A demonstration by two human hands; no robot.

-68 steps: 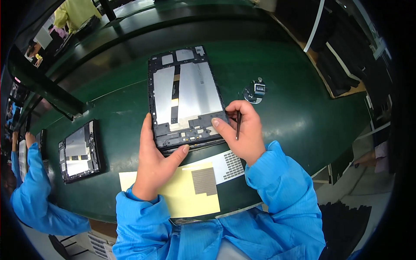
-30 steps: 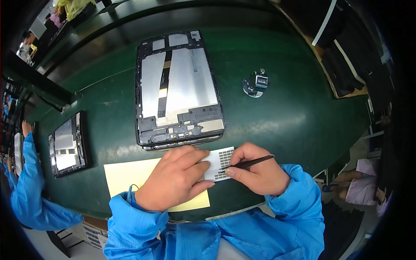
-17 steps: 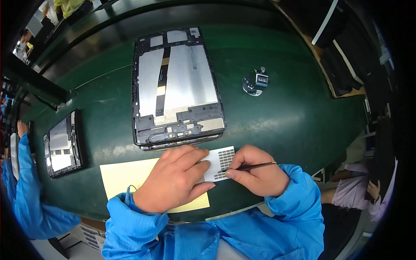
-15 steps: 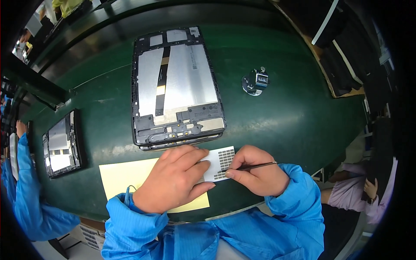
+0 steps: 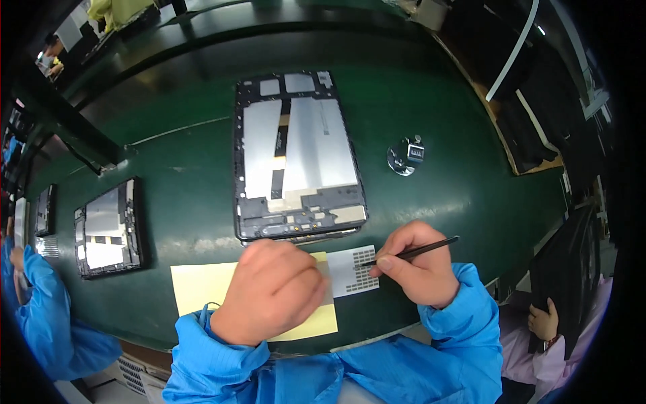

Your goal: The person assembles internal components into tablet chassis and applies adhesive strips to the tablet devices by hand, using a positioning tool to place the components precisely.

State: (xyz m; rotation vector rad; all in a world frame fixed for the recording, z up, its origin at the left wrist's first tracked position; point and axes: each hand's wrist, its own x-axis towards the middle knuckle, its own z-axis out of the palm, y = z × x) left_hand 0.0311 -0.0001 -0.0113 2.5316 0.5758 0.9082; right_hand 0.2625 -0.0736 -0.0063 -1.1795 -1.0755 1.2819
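My right hand (image 5: 422,269) pinches a pair of slim black tweezers (image 5: 428,247). Their tip is at the small dark labels on a white sheet (image 5: 341,275). My left hand (image 5: 272,291) is curled closed over a yellow paper (image 5: 202,281), just left of the label sheet. Whatever its fingers may hold is hidden. The label sheet partly overlaps the yellow paper's right side. Just beyond my hands lies a stack of opened tablet frames (image 5: 313,155), the top one showing a silver back plate and a dark ribbon cable.
A chrome tally counter (image 5: 407,156) stands right of the tablets on the green table (image 5: 431,202). Another opened tablet (image 5: 108,225) lies at the left. A co-worker's blue sleeve (image 5: 50,303) is at far left; at right, another person's hand (image 5: 544,320) touches a dark panel (image 5: 568,269).
My left hand has lifted off the label sheet and curled up, baring more of the sheet and yellow paper. The tweezers stay at the labels. The whole view has shifted slightly.
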